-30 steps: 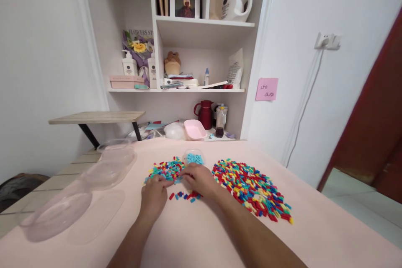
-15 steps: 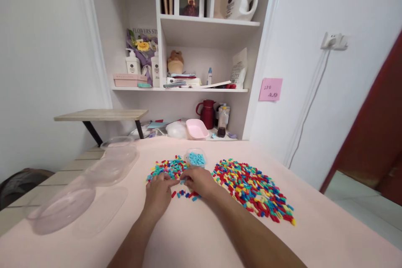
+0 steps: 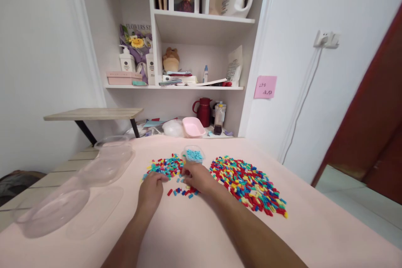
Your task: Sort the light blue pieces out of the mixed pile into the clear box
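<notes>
My left hand (image 3: 152,189) rests at the near left edge of a small pile of coloured plastic pieces (image 3: 168,166), its thumb stretched to the right and no piece visible in it. On the pile's right side, my right hand (image 3: 199,177) has its fingers bent down and drawn together among loose pieces; whatever is between the fingertips is hidden. Just beyond the right hand stands a small clear container (image 3: 194,160) holding light-blue pieces. A few red, blue and white pieces (image 3: 180,191) lie apart in front of the hands.
A larger pile of mixed pieces (image 3: 248,184) spreads over the right of the pink tabletop (image 3: 185,234). Clear plastic lids and tubs (image 3: 59,207) lie on the left. Toward the back are a pink basin (image 3: 194,127), a red jug (image 3: 204,112) and a bottle (image 3: 219,120).
The hands have moved apart: my left thumb has drawn away from my right fingers, uncovering a few blue pieces between them. The whole view has shifted slightly.
</notes>
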A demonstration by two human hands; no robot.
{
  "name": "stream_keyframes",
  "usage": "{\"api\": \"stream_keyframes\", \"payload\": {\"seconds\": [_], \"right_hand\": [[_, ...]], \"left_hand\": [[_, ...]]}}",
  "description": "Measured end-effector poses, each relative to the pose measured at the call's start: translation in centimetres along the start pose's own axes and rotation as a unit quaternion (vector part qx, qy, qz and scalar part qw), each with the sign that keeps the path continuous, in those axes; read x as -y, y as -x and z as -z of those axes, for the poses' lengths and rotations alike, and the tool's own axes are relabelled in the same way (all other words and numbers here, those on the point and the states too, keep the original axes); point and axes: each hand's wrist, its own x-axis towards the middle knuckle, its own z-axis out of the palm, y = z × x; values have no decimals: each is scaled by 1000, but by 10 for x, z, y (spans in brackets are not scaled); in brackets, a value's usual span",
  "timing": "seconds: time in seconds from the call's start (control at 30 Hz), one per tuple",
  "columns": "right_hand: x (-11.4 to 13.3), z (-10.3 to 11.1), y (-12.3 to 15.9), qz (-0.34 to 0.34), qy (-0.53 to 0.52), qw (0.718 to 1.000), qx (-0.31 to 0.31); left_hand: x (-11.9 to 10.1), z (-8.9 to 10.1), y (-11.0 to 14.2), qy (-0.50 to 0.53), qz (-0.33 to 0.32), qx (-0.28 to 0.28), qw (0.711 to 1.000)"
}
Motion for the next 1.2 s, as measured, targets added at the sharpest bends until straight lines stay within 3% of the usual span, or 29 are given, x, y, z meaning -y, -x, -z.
{"api": "stream_keyframes", "payload": {"seconds": [0.2,0.37,0.53,0.63,0.73,0.9,1.03,1.1,1.2], "right_hand": [[2,2,2,2,57,998,9],[1,2,4,77,16,997,-25],[-9,17,2,96,-75,975,-188],[-20,26,-1,49,-94,953,-284],[-32,26,-6,-12,-88,941,-328],[-42,21,-9,-44,-90,947,-305],[-34,24,-6,-27,-81,952,-294],[-25,25,-4,6,-75,963,-258],[-12,20,0,56,-61,985,-149]], "left_hand": [[0,0,0,18,5,-5,1000],[2,-1,0,31,12,-3,999],[3,-3,1,45,21,7,999],[3,-4,0,49,26,9,998],[3,-4,-1,51,31,14,998],[3,-3,-1,52,33,19,998],[3,-3,0,56,33,17,998],[2,-2,1,57,30,16,998],[1,-2,1,57,25,14,998]]}}
